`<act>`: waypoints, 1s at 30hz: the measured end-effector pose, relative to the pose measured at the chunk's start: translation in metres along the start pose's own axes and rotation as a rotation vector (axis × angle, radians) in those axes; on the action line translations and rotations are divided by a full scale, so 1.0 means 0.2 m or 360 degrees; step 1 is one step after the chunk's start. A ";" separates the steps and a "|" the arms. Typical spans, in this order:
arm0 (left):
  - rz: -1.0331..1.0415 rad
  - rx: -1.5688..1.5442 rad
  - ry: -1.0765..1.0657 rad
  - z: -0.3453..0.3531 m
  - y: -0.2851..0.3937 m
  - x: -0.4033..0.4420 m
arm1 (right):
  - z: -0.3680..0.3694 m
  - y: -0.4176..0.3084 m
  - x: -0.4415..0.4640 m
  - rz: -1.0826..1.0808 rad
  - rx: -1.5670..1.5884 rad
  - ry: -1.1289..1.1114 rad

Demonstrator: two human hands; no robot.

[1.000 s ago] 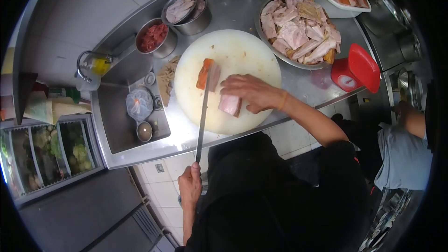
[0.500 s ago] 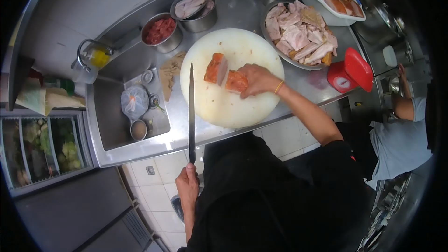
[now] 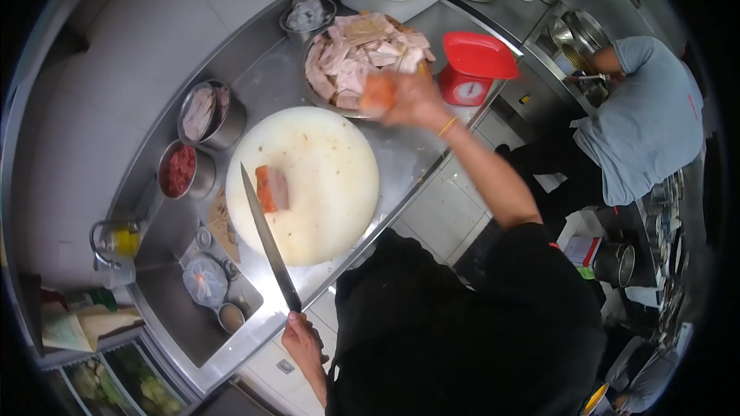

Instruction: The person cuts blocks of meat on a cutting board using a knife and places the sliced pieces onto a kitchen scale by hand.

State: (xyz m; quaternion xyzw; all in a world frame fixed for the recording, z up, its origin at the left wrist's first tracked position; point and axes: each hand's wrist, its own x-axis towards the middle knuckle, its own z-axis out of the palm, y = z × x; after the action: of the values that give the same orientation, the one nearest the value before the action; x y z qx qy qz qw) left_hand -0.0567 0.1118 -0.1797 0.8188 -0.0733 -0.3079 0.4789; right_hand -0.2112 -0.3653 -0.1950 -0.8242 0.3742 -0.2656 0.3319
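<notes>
A long knife [image 3: 270, 243] is held by its handle in my left hand [image 3: 303, 341], its blade lying over the left part of the round white cutting board [image 3: 331, 185]. On the board, right beside the blade, rests a piece of meat [image 3: 273, 189] with orange-brown skin. My right hand [image 3: 412, 98], somewhat blurred, grips another skin-on meat piece [image 3: 378, 95] at the near edge of the big metal bowl [image 3: 314, 95], which is heaped with pale meat pieces [image 3: 351, 62]. A red scale [image 3: 470, 77] stands just right of that hand.
A white tub [image 3: 393, 6] of skin-on meat is at the back. Metal pots hold red meat [image 3: 180, 171] and pale meat [image 3: 199, 113]. At left is a sink [image 3: 177, 323] with a tied plastic bag [image 3: 205, 280]. A person in grey [image 3: 647, 119] works at the right; part of another shows lower right.
The view has swung to the right. My right hand has lifted a meat piece off the board and carried it to the metal bowl. The knife stays in my left hand.
</notes>
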 end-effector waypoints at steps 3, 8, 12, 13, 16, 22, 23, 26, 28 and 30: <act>-0.0009 0.0047 0.0016 0.03 0.02 0.02 | -0.53 0.04 0.09 0.0302 -0.0669 0.0171; 0.0013 0.0184 -0.0028 0.08 0.05 0.05 | -0.95 0.36 0.18 0.0533 -0.0853 0.0135; -0.0012 0.0202 -0.0042 0.14 0.11 0.04 | -1.00 0.53 0.17 0.0741 -0.0852 0.0045; -0.0026 0.0201 -0.0046 0.16 0.12 0.03 | -0.99 0.58 0.18 0.0776 -0.0843 0.0014; 0.0043 0.0244 -0.0043 0.22 0.16 0.02 | -0.96 0.65 0.18 0.0715 -0.0886 0.0033; 0.0009 0.0379 -0.0067 0.30 0.17 -0.02 | -0.96 0.64 0.15 0.0588 -0.0798 -0.0038; 0.0003 0.0359 -0.0064 0.30 0.16 -0.02 | -0.96 0.64 0.14 0.0566 -0.0761 -0.0007; -0.0015 0.0290 -0.0076 0.31 0.14 -0.02 | -0.96 0.68 0.16 0.0519 -0.0746 0.0172; -0.0028 0.0235 -0.0117 0.30 0.12 -0.01 | -0.97 0.67 0.15 0.0495 -0.0777 0.0238; 0.0020 0.0192 -0.0132 0.30 0.09 0.01 | -0.97 0.64 0.14 0.0479 -0.0803 0.0275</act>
State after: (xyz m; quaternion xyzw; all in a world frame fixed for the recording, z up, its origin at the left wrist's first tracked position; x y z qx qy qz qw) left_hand -0.0865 0.0573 -0.1865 0.8322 -0.1167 -0.3335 0.4273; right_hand -0.3844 -0.5194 -0.1604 -0.7902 0.5731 -0.1812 0.1193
